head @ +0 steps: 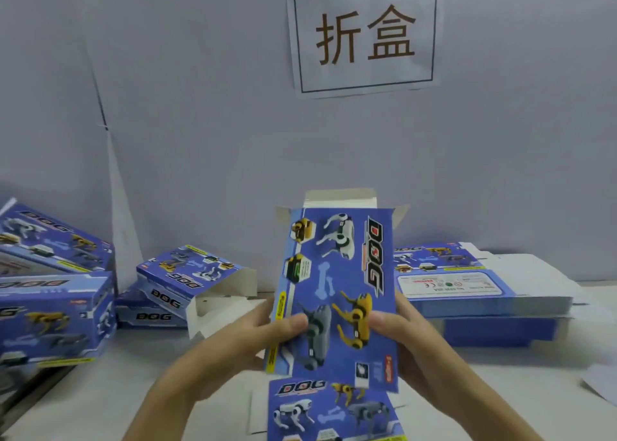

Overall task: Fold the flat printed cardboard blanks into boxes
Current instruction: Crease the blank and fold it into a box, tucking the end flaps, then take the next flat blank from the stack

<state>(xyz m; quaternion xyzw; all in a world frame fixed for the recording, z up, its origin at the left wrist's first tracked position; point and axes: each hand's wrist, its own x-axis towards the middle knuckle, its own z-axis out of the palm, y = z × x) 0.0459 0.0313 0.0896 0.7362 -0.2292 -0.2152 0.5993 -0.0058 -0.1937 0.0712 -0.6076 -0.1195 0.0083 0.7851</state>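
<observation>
I hold the cardboard blank [337, 290] upright over the table [167, 390]. My left hand [260, 333] and right hand [410, 333] each clamp a long edge, thumbs on the printed face, fingers behind. Its top flaps [340, 200] stand open, so I judge I'm squaring the sleeve into a tube. Next I'd need to tuck one end shut. Just below the blank lies a second sheet [334, 410], right of it the flat stack [474, 287], and left of it the finished boxes [56, 307].
</observation>
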